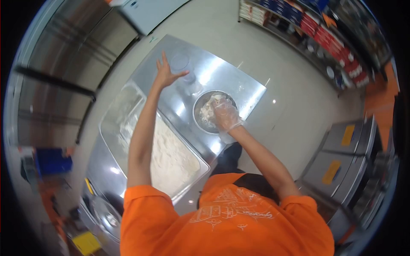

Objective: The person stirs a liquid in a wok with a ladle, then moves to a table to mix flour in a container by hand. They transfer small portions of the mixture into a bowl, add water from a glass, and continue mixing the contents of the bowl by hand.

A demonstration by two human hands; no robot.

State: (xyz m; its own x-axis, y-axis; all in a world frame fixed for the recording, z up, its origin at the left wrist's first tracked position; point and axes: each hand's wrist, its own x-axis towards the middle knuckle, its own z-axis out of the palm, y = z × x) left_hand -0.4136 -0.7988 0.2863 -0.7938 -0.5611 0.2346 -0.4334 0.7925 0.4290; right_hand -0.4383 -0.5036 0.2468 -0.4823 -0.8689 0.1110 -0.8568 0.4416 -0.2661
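My left hand (164, 76) is bare, its fingers and thumb spread wide over the steel table (168, 49). Beside its thumb stands a clear plastic container (181, 64), which holds nothing I can see. A thin clear glove covers my right hand (224, 112), which reaches down into a round metal bowl (195, 117). White, flour-dusted pieces (208, 110) lie in the bowl around the gloved fingers. Those fingertips are blurred and partly hidden, so I cannot tell what they grip.
A large rectangular tray (205, 167) of white flour (173, 155) sits on the left of the table, under my left forearm. A metal lid (106, 217) is at lower left. Shelves with boxes (318, 34) stand at upper right, and steel cabinets (341, 164) at the right.
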